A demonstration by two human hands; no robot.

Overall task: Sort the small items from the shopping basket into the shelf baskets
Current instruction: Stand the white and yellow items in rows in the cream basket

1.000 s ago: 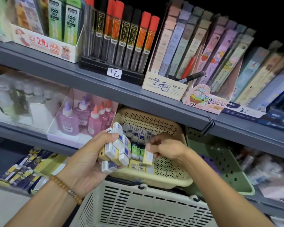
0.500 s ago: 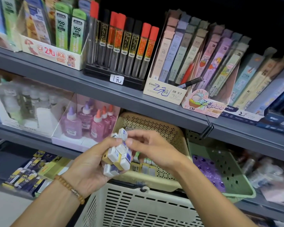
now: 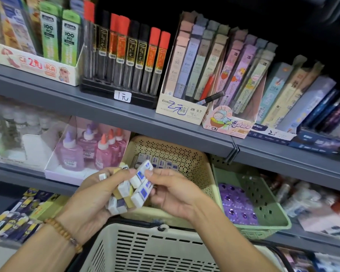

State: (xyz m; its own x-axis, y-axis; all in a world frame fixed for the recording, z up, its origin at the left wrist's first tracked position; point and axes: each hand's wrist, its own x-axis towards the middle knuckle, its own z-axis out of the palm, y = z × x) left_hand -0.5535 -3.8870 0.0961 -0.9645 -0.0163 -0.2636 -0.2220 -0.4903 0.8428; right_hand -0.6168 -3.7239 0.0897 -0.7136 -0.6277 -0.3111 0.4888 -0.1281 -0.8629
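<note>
Grey metal shelf (image 3: 110, 112), stationery aisle. Beige shelf basket (image 3: 186, 160) sits under it, rows of erasers inside. Left hand (image 3: 90, 201) grips a cluster of small erasers (image 3: 130, 191) just in front of that basket. Right hand (image 3: 173, 193) pinches one eraser at the cluster's right side. Green basket (image 3: 263, 218) right of the beige one. Cream shopping basket (image 3: 151, 250) below the beige one.

Both forearms bare, no sleeves. Left wrist (image 3: 67, 235): 1 bracelet (image 3: 62, 231) of round brown wooden beads. Right wrist (image 3: 201, 211): nothing worn.
</note>
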